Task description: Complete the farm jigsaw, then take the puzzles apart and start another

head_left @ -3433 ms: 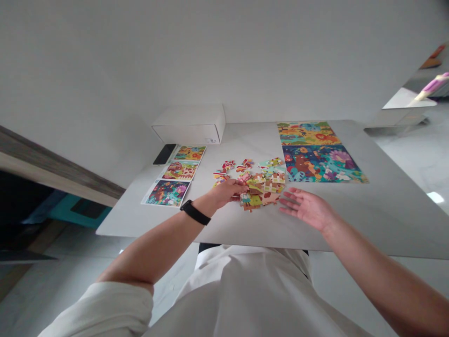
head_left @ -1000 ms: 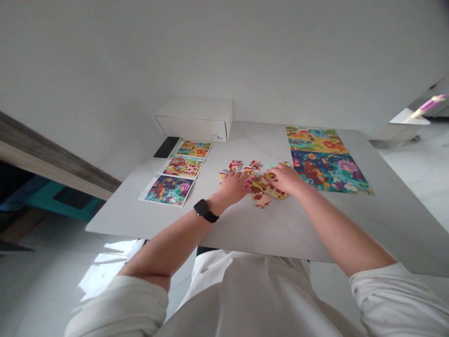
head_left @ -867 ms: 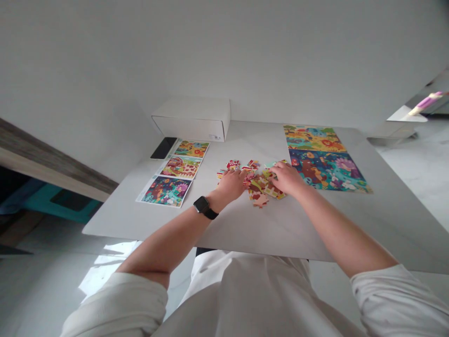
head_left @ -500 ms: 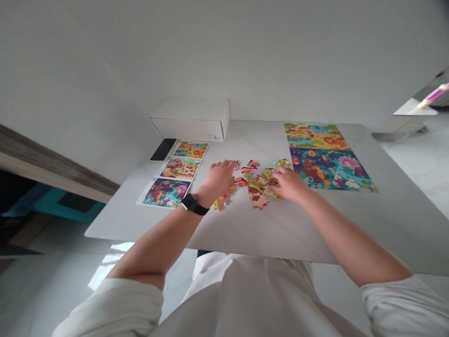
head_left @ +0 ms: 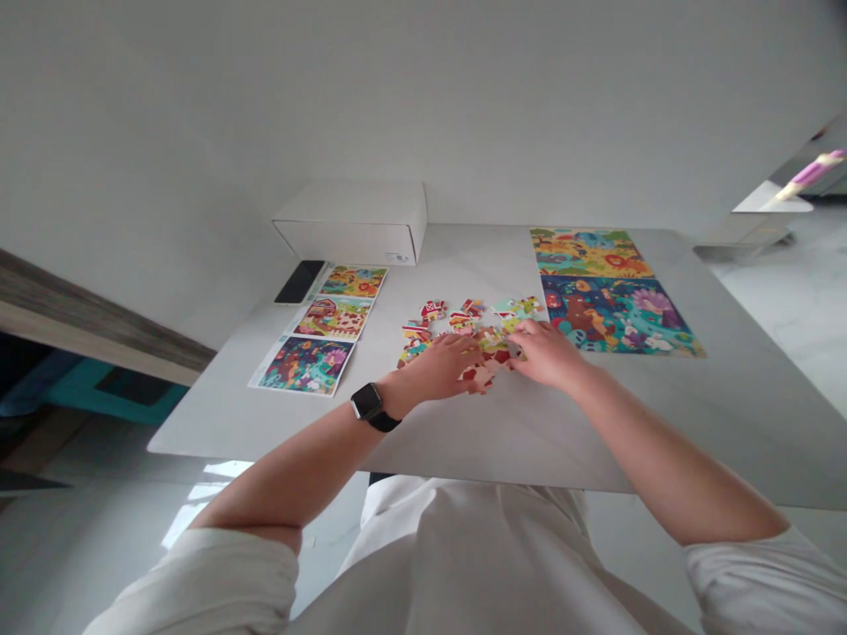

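Loose and joined jigsaw puzzle pieces with a farm picture lie mid-table. My left hand [head_left: 448, 363], wearing a black watch [head_left: 368, 403], rests over their front part with fingers stretched out and the thumb apart. It touches a joined section [head_left: 477, 377] in pink and brown. On the right side of that section, my right hand [head_left: 546, 354] has its fingers bent and closed on a puzzle piece at its edge, mostly hidden under the fingers. Behind the hands lie a red barn piece [head_left: 433, 310], red-and-white pieces [head_left: 463, 321] and a green piece group [head_left: 520, 309].
A picture sheet with three scenes [head_left: 334, 317] lies at left beside a dark phone [head_left: 300, 282]. Behind it stands a white box [head_left: 348, 238] against the wall. Two finished puzzles [head_left: 595, 253], one yellow and one dark blue [head_left: 615, 313], lie at right on the white table [head_left: 423, 441].
My left hand has moved right and toward me, from the left pieces onto the joined section, uncovering the barn piece. My right hand stays at the section's right side.
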Available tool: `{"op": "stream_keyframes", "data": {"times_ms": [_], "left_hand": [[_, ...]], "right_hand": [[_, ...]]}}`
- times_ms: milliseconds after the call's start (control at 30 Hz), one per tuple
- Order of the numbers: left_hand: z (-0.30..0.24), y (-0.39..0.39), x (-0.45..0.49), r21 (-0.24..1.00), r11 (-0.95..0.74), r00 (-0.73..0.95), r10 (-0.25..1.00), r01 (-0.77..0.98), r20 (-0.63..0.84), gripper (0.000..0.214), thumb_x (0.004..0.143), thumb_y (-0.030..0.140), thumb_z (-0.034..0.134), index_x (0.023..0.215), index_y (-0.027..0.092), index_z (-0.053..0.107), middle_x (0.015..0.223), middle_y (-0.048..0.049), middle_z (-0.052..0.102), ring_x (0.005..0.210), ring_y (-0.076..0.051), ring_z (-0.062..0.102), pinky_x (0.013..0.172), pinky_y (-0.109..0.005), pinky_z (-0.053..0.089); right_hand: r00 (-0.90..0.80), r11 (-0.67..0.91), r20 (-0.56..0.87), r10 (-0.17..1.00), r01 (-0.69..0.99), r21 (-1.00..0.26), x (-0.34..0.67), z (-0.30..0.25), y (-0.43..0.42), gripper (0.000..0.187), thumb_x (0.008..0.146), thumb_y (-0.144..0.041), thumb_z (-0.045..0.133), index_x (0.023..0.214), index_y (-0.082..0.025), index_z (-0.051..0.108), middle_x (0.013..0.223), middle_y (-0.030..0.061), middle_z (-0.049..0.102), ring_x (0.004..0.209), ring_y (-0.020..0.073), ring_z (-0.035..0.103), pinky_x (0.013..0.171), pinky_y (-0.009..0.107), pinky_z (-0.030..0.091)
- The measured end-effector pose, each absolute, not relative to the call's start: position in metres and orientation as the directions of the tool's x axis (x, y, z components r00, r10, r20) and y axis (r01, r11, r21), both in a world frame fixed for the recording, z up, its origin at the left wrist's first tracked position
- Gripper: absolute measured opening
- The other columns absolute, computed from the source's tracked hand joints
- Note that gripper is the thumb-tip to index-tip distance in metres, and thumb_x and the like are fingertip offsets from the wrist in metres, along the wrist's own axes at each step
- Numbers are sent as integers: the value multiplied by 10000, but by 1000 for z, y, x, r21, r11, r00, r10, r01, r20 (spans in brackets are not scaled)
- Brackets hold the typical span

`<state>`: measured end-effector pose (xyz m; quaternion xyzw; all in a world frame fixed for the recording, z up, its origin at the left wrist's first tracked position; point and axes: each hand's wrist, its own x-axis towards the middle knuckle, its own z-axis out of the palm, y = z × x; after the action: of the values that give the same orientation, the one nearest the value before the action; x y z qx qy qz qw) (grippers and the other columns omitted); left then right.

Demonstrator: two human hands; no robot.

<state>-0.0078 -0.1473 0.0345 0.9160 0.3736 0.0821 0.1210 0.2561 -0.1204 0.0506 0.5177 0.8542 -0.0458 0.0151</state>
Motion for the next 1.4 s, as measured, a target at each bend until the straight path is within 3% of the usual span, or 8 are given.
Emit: {"op": "stream_keyframes", "data": {"times_ms": [267, 467, 667, 833, 1000, 1167, 1267, 1400], "left_hand": [[49, -160, -22, 216, -591, 598, 801, 778, 36, 350, 980, 516, 684, 1148, 220, 763, 1302, -150, 675, 1217, -341, 625, 1089, -486, 457], [42, -158, -1, 247, -563, 562, 823, 788, 84, 521, 974, 476, 707, 1413, 205, 639, 1444, -173, 633, 1331, -365, 589, 1129, -496, 454], [40, -158, 14, 241, -549, 548, 833, 800, 78, 658, 959, 608, 694, 1435, 165, 593, 1423, -204, 625, 1300, -394, 593, 1090, -513, 481], [40, -155, 14, 273, -535, 535, 841, 800, 80, 652, 936, 547, 752, 1455, 193, 576, 1419, -188, 640, 1318, -389, 591, 1109, -516, 470], [36, -144, 15, 330, -487, 480, 870, 808, 109, 659, 943, 434, 759, 1498, 151, 545, 1386, -204, 677, 1310, -383, 614, 1114, -515, 481], [35, -124, 19, 261, -515, 504, 856, 817, 113, 297, 999, 266, 622, 1271, 183, 710, 1208, -142, 741, 1204, -308, 672, 1071, -448, 520], [35, -115, 22, 214, -513, 500, 858, 831, 114, 247, 1011, 211, 559, 1175, 189, 742, 1137, -123, 754, 1131, -279, 697, 1030, -417, 539], [35, -111, 20, 144, -505, 494, 863, 851, 108, 315, 966, 121, 576, 1237, 193, 718, 1255, -130, 747, 1209, -284, 674, 1080, -440, 512]], "right_hand": [[-461, 455, -103, 882, 888, -69, 244, 48, -116, 489, 843, -518, 864, 1224, -228, 764, 1444, 192, 605, 1336, 421, 568, 1128, 531, 488], [-447, 437, -63, 893, 891, -125, 246, 45, -119, 498, 799, -463, 894, 1197, -207, 738, 1400, 185, 626, 1318, 404, 587, 1132, 523, 482], [-381, 366, 62, 923, 814, -450, 249, 34, -125, 167, 855, -314, 808, 973, -222, 733, 1163, 104, 717, 1147, 282, 676, 1027, 418, 524], [-309, 151, -69, 949, 633, -759, 247, 28, -126, 88, 878, -271, 717, 944, -226, 680, 898, 23, 759, 819, 195, 714, 785, 326, 548], [-226, 119, -39, 973, 639, -760, 245, 30, -117, 94, 879, -179, 640, 957, -228, 661, 865, 5, 763, 792, 184, 728, 772, 312, 533], [-207, 74, -111, 972, 718, -692, 236, 34, -110, 257, 904, -268, 756, 1144, -244, 670, 955, 8, 794, 839, 198, 756, 817, 322, 553], [-225, 143, -51, 973, 762, -632, 231, 35, -113, 346, 891, -229, 789, 1216, -238, 671, 1036, 29, 796, 894, 208, 762, 865, 337, 564], [-349, 345, 79, 934, 819, -460, 231, 34, -116, 445, 845, -169, 819, 1267, -223, 688, 1242, 97, 755, 1089, 260, 736, 976, 380, 562]]}}
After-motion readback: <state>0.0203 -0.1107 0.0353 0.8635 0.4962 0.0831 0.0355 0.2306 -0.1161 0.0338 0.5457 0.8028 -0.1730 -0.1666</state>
